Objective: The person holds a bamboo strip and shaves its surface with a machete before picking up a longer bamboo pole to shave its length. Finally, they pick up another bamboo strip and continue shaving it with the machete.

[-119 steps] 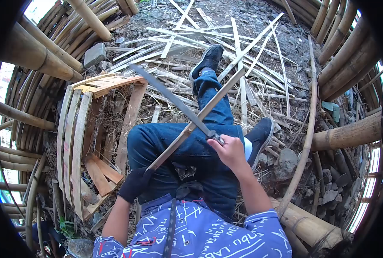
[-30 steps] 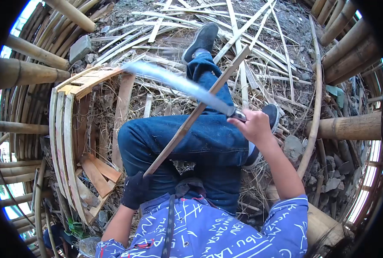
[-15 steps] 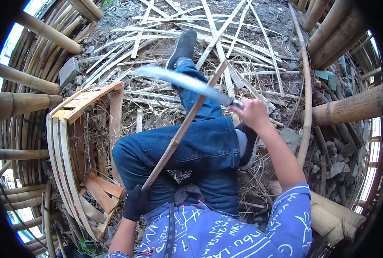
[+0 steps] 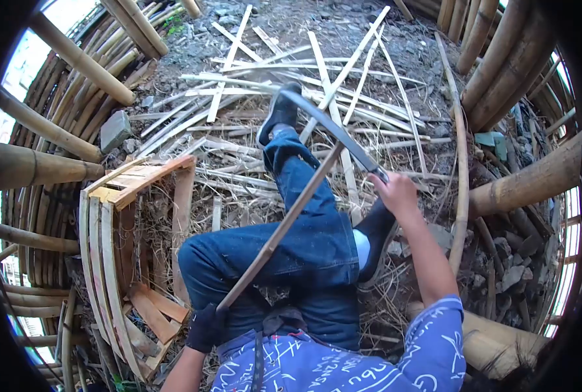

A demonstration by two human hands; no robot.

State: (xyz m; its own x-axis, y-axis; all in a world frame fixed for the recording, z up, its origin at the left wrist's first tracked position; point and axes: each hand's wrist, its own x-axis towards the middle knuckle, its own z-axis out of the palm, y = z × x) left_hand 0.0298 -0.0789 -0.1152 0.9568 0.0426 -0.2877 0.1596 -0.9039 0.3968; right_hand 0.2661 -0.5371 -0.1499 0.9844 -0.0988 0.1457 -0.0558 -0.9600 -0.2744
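My left hand (image 4: 206, 328), in a black glove, is closed round the near end of a bamboo strip (image 4: 274, 238) at my left hip. The strip slants up and away across my bent leg, its far end near my right hand. In my right hand (image 4: 396, 194), bare and closed, is the dark handle of a long curved knife (image 4: 333, 128). Its blade points up and to the left, overlapping the strip's far end in this view. My outstretched foot (image 4: 280, 114) shows just beyond the blade's tip.
Split bamboo strips (image 4: 330, 85) lie crisscrossed on the ground ahead. A wooden crate (image 4: 105, 261) stands at my left. Bamboo poles (image 4: 69, 59) line both sides, with a grey block (image 4: 115, 131) at the left and rubble (image 4: 516, 274) at the right.
The knife has swung so its blade points more upward, and my right hand has moved slightly right and down. The left hand keeps its hold on the strip. The view has shifted slightly.
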